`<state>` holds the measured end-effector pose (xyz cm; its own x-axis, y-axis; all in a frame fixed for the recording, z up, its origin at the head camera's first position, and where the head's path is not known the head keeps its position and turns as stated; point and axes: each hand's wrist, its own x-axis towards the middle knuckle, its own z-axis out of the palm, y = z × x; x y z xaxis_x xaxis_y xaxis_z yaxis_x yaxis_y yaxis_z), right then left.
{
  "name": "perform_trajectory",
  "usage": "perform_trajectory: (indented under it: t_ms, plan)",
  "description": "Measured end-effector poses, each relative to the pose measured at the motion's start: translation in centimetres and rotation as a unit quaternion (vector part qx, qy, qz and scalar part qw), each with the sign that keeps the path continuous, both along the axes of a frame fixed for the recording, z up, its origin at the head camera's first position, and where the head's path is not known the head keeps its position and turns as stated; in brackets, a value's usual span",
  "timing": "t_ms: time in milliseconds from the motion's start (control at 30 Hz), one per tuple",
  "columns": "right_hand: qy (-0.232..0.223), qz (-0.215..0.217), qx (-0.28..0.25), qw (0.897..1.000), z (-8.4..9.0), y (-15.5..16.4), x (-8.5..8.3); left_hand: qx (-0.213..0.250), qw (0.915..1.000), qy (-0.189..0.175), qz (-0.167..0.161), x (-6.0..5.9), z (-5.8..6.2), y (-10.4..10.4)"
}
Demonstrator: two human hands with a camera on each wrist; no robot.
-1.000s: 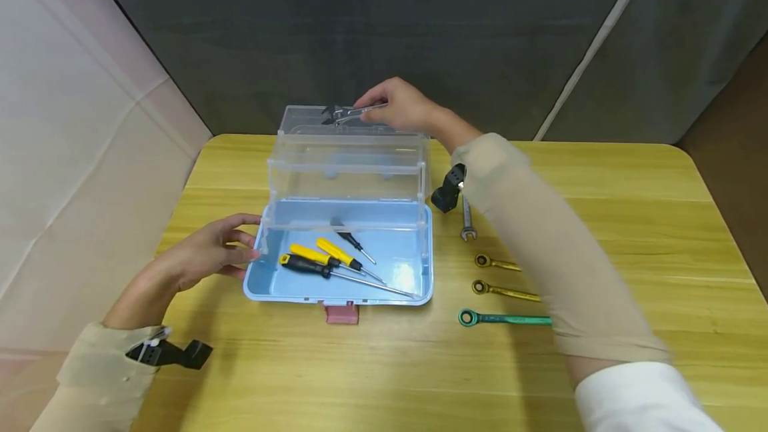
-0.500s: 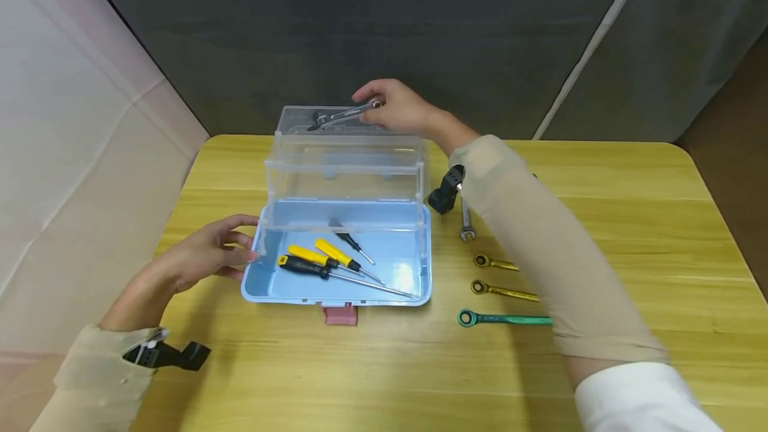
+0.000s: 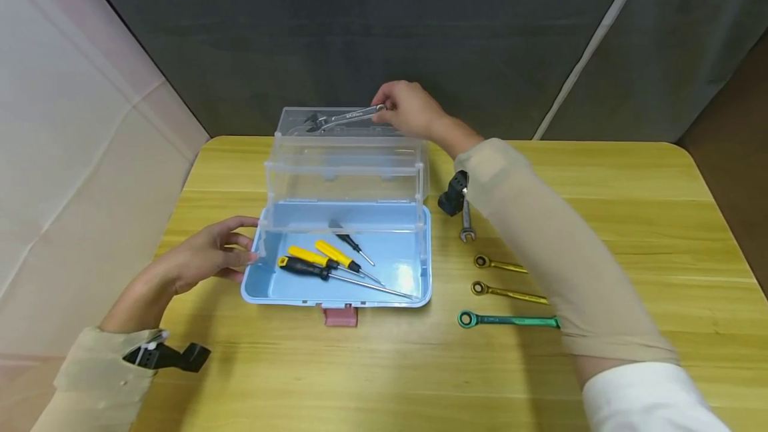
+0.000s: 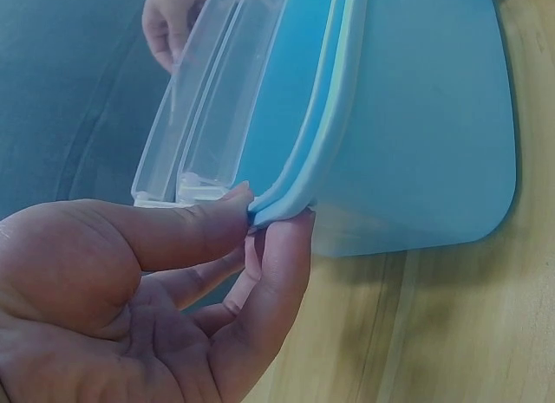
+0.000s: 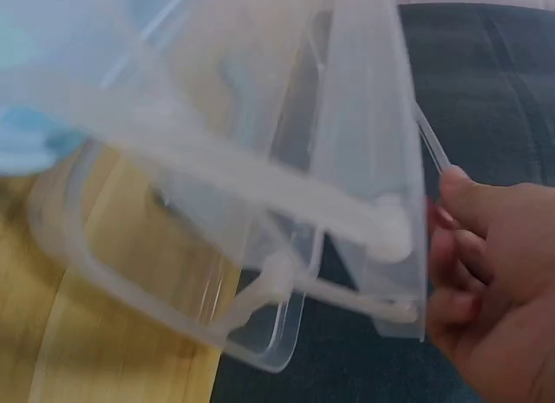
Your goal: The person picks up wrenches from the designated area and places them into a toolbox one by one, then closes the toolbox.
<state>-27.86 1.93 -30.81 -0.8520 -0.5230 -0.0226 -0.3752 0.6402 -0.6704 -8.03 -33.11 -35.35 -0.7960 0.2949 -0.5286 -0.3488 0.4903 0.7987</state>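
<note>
Both arms wear thin, close-fitting beige mesh sleeves that end at the wrists. A white cuff shows above the right sleeve near the elbow. A small black camera mount is strapped at each wrist. The left hand and right hand are bare.

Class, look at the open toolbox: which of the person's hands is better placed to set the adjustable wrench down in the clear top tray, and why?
The right hand. It already holds the adjustable wrench over the clear top tray, while the left hand rests against the blue box rim, seemingly steadying it.
</note>
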Motion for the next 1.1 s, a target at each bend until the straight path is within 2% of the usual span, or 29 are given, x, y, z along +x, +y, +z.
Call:
perform_trajectory:
  t_ms: [100,267,367,667,867,1100]
  plan:
    - [0.047,-0.005,0.060,0.997,-0.1,0.0,0.1,0.000,1.0000,0.002,-0.001,0.0,0.1,0.0]
    - [0.090,-0.019,0.139,0.986,-0.3,-0.2,0.5,-0.001,1.0000,0.004,-0.004,0.1,0.1,0.1]
    - [0.106,-0.028,0.165,0.980,-0.4,-0.3,0.6,-0.001,1.0000,0.004,-0.004,0.0,0.1,0.1]
    - [0.137,-0.029,0.168,0.976,-0.6,-0.3,0.6,-0.001,1.0000,0.004,-0.003,-0.3,0.2,0.1]
    - [0.135,-0.019,0.160,0.978,-0.5,0.1,0.8,-0.002,1.0000,0.004,-0.002,-0.3,0.1,0.1]
    - [0.157,0.027,0.155,0.975,0.0,1.5,1.5,0.003,1.0000,0.005,-0.002,-0.3,0.0,0.1]
